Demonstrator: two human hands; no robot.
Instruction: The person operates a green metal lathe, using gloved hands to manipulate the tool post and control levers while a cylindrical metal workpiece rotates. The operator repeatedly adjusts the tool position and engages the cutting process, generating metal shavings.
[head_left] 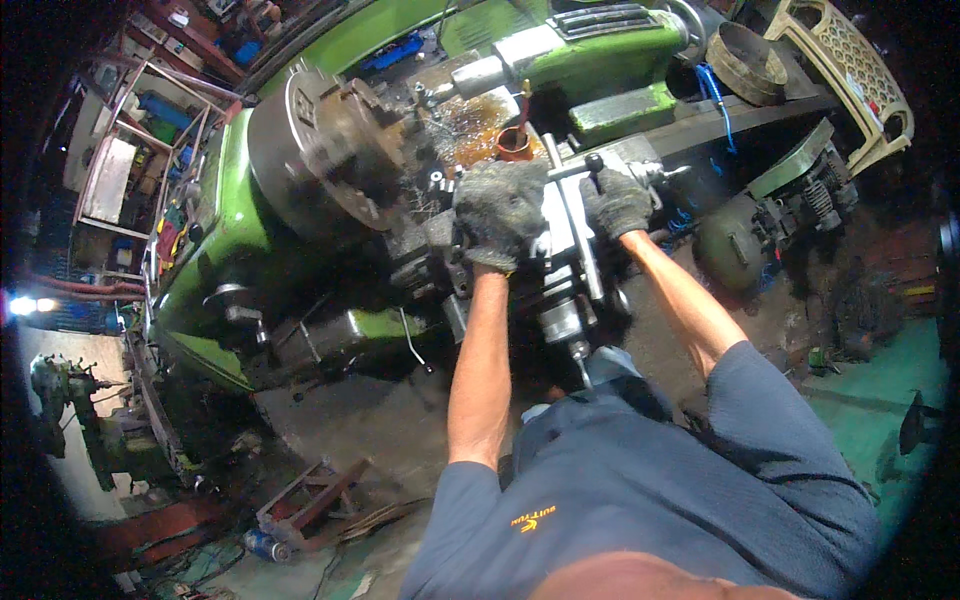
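Both of my hands wear dirty grey work gloves at the carriage of a green lathe (235, 200). My left hand (500, 212) lies over the tool post area, back of the glove upward; its fingers and whatever lies under them are hidden. Just right of it, my right hand (618, 205) is closed at a lever with a black ball knob (594, 162), beside a long metal bar (572, 215). Left of my hands is the big round chuck (320, 150), its front part blurred. A reddish cup (514, 144) stands beyond my left hand, near metal chips and brown oily fluid (470, 125).
The green tailstock (600, 75) sits at the far right of the bed. Beyond it are a round metal ring (746, 64) and a beige plastic chair (845, 75). A tank-like machine (730, 245) stands at right. Control levers (415, 340) project from the lathe's front. A metal rack (125, 180) is at left.
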